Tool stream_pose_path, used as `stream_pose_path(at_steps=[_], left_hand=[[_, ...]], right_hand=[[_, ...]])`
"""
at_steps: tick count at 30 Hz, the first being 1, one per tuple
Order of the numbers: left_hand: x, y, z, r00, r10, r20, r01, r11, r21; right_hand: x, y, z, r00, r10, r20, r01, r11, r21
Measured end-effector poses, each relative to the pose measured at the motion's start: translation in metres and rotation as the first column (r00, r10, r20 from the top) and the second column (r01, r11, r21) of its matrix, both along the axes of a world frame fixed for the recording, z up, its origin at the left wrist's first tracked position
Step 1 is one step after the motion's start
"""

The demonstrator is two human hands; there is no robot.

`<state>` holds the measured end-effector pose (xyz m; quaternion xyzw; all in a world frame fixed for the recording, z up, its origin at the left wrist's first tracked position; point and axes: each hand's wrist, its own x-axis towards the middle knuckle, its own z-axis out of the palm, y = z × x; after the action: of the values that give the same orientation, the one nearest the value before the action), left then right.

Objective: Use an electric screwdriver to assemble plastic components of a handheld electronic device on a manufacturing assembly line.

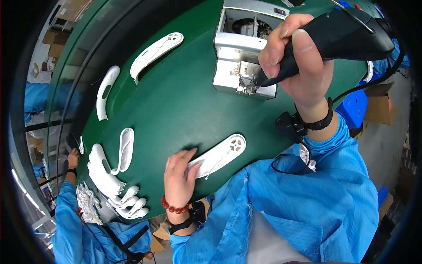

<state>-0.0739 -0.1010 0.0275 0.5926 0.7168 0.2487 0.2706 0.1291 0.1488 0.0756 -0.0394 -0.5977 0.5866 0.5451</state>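
Near the green worktop's [147, 108] left end, overlapping white shells [97, 174] lie beside a bundle of white cables [88, 202]. Two single shells [151, 53] lie toward its far edge. Off the near edge, rightward, a blue bin [355, 103] stands beside an open cardboard box [379, 108].

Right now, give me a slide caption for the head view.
Right hand holds a black power tool at a silver machine; left hand touches a white shell on a green table.

At the metal feeder [241, 42], the tip of the driver [332, 37] is too small to judge (touching or not); below that feeder, the left grip [179, 177] partly hides a white shell [220, 154].
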Motion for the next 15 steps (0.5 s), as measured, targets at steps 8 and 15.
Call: stream_pose_path(at_steps=[8, 15], left_hand=[[0.024, 0.007, -0.007, 0.956, -0.084, -0.281, 0.136, 0.976, 0.171], [0.017, -0.005, -0.017, 0.953, -0.011, -0.302, 0.081, 0.972, 0.219]], right_hand=[[-0.016, -0.013, 0.005, 0.994, -0.05, 0.097, 0.047, 0.998, 0.038], [-0.036, -0.034, 0.014, 0.984, -0.166, 0.07, 0.164, 0.986, 0.039]])
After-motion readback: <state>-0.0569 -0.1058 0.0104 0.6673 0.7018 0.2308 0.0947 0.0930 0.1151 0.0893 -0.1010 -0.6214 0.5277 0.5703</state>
